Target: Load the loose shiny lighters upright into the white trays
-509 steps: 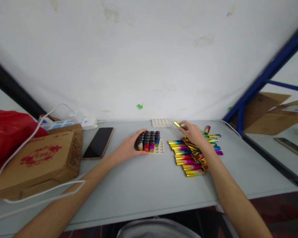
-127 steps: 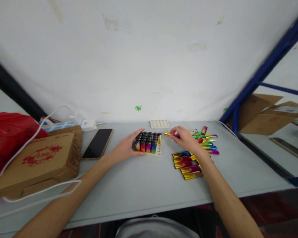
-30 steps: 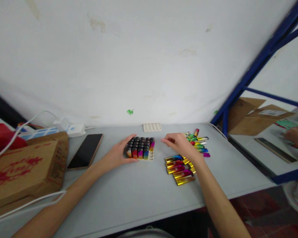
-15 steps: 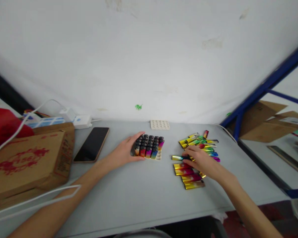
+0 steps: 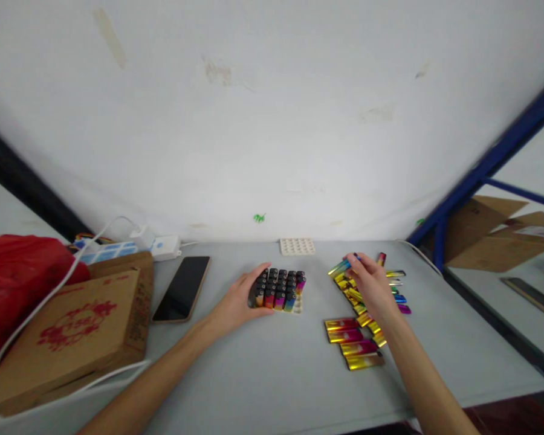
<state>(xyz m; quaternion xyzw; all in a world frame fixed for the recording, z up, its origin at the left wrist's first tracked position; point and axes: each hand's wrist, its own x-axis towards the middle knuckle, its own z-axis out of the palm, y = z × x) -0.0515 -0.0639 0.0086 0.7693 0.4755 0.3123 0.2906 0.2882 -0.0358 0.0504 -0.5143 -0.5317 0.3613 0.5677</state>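
Note:
My left hand [image 5: 239, 300] is curled around the left side of a block of upright lighters [image 5: 278, 290] with black tops and shiny coloured bodies. They stand in rows in a white tray [image 5: 298, 304], whose bare holes show at the front right corner. Between the fingertips of my right hand [image 5: 372, 284] is a blue-and-gold lighter [image 5: 339, 267], held tilted above a loose pile. The pile of shiny lighters [image 5: 399, 298], gold, green, blue and purple, lies partly hidden under that hand. In front of it, several red-and-gold lighters [image 5: 357, 347] lie side by side.
A second white tray [image 5: 297, 246] lies by the wall. To the left are a phone [image 5: 182, 289], a cardboard box [image 5: 79, 326], a red bag [image 5: 22, 296] and a white power strip [image 5: 165, 247] with cables. A blue metal frame [image 5: 462, 187] edges the table at right.
My right hand has lifted the blue-and-gold lighter off the table, moving it away from me and slightly right. My left hand stays at the block. The camera view has shifted a little.

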